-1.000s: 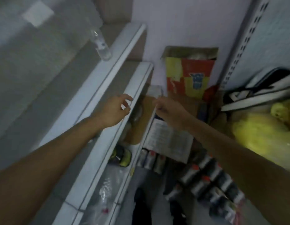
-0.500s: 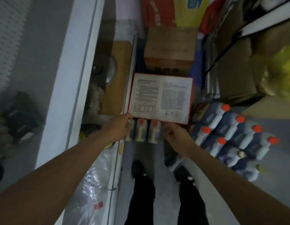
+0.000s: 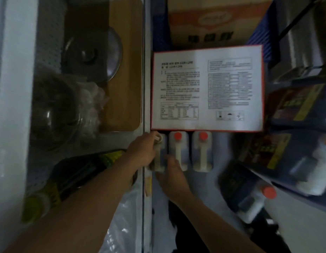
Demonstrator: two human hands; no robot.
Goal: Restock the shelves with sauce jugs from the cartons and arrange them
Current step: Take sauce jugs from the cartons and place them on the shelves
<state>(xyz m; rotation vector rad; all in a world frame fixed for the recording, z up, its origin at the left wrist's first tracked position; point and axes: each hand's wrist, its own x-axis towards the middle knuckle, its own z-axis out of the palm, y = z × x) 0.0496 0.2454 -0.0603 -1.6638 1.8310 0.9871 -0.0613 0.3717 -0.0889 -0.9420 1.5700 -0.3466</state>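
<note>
Three white sauce jugs stand in a row in an open carton below me, under its white printed flap (image 3: 207,88). The middle jug (image 3: 178,152) and the right jug (image 3: 202,152) show red caps. My left hand (image 3: 143,152) is closed around the handle of the leftmost jug (image 3: 161,143), right by the shelf edge. My right hand (image 3: 172,175) rests with spread fingers against the near end of that same jug, partly covering the middle jug's base. More red-capped jugs (image 3: 259,198) lie on the right.
The white shelf edge (image 3: 146,79) runs down the middle. Left of it lie a wooden board (image 3: 125,70), a pot lid (image 3: 92,53), a glass bowl (image 3: 52,114) and a dark bottle (image 3: 76,176). A brown carton (image 3: 218,21) stands behind the flap.
The view has dropped from the shelves to the carton and come closer. Both hands have reached down; the left has taken the leftmost jug's handle and the right has moved in beside it.
</note>
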